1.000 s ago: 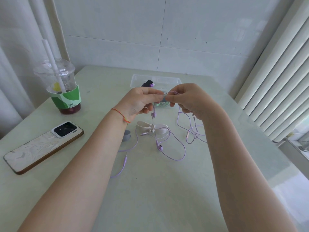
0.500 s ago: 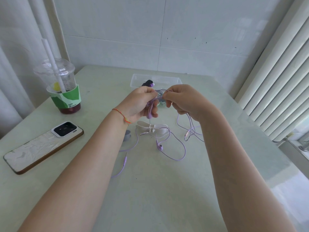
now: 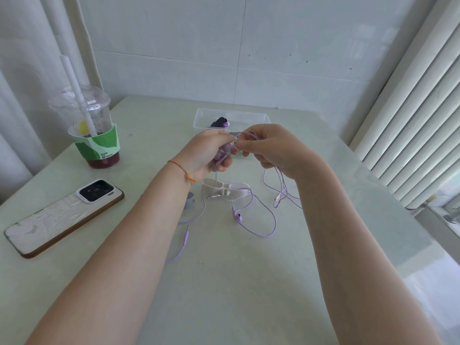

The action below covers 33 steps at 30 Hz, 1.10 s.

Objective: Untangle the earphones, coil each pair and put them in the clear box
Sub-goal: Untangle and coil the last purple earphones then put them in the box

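Both hands meet above the middle of the pale green table [image 3: 224, 282]. The left hand [image 3: 207, 153] curls its fingers around a bunched part of the thin lilac earphone cable [image 3: 261, 220], and the right hand [image 3: 267, 148] pinches the same cable between thumb and forefinger, just beside the left fingertips. Loose loops hang from both hands to the tabletop, where a lilac earbud [image 3: 238, 216] lies at 6 o'clock from the hands and the jack plug [image 3: 186, 235] at 7 o'clock. The clear rectangular plastic box [image 3: 258, 118] sits at 12 o'clock, holding a dark purple item [image 3: 219, 122]. A white phone [image 3: 62, 216] lies at 8 o'clock and a lidded drink cup [image 3: 92, 125] stands at 10 o'clock.
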Motion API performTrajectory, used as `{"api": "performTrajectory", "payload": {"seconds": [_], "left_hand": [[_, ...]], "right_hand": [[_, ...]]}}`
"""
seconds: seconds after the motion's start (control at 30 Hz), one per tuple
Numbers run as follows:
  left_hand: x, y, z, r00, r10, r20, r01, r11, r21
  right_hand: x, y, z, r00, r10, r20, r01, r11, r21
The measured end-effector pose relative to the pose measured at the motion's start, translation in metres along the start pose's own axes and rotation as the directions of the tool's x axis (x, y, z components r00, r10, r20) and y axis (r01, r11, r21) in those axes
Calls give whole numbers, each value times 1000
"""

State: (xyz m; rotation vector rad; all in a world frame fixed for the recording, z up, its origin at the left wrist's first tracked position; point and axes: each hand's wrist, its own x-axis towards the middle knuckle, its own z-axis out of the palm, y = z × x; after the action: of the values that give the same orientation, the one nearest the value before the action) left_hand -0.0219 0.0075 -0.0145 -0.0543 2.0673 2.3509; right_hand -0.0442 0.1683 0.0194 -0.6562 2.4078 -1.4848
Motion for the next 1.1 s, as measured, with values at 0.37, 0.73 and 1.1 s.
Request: {"api": "performTrajectory", "payload": {"seconds": [0.37,0.73,1.1], "left_hand": [[2,4,-4,997,37,-64,-34,998,45],[6,3,-5,972,88,-217,-45,980,194],[11,-7,-10,950,115,-292,-3,934,358]], "right_hand": [[9,6,-4,956,16,-292,-40,996,-79],[-3,-3,-10,989,124,-82,-140,964,-228],[-4,-1,-13,990,123,-72,-140,935,-325]]}}
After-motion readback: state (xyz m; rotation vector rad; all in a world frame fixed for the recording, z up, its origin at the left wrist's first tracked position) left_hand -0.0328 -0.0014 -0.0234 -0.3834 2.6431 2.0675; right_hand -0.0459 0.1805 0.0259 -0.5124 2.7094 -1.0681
